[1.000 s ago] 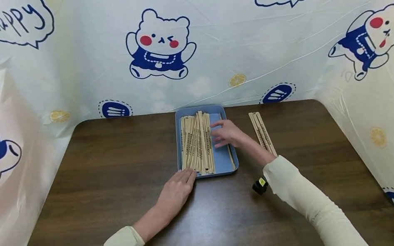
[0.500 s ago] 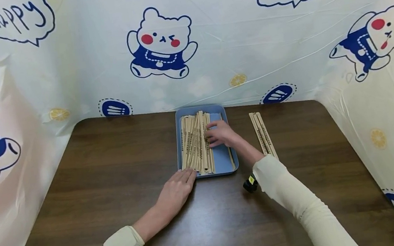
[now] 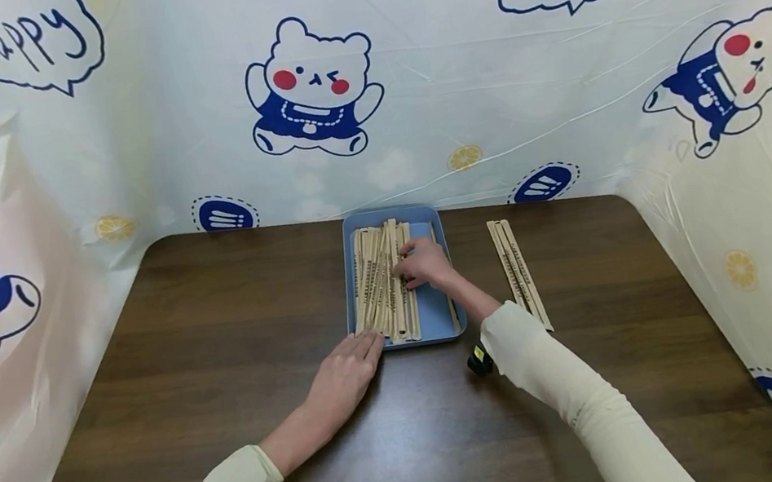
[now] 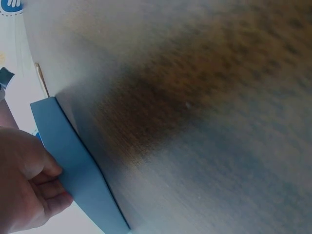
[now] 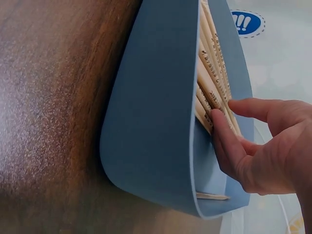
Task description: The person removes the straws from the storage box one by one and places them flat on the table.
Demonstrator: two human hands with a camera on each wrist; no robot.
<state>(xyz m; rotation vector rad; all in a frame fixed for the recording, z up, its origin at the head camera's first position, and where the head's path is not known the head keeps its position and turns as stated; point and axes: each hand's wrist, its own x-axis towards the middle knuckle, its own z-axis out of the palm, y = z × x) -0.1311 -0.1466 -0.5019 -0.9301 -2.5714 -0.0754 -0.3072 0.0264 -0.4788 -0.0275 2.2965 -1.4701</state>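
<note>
A blue tray (image 3: 443, 330) holds a pile of paper-wrapped chopsticks (image 3: 380, 283) along its left side. My left hand (image 3: 346, 370) holds the tray's near left corner; in the left wrist view its curled fingers (image 4: 51, 192) lie against the tray wall (image 4: 78, 165). Over the right part of the pile, my right hand (image 3: 426, 262) pinches at a wrapped pair. The right wrist view shows thumb and fingertips (image 5: 219, 117) on either side of printed wrappers (image 5: 212, 73).
Several wrapped chopsticks (image 3: 518, 272) lie on the brown table (image 3: 220, 322) right of the tray. One thin stick (image 3: 452, 310) lies along the tray's right wall. A printed curtain (image 3: 188, 96) stands behind and at both sides.
My right hand has moved left from the tray's bare right part onto the chopsticks, and its fingers have drawn together. The left hand has stayed at the tray corner.
</note>
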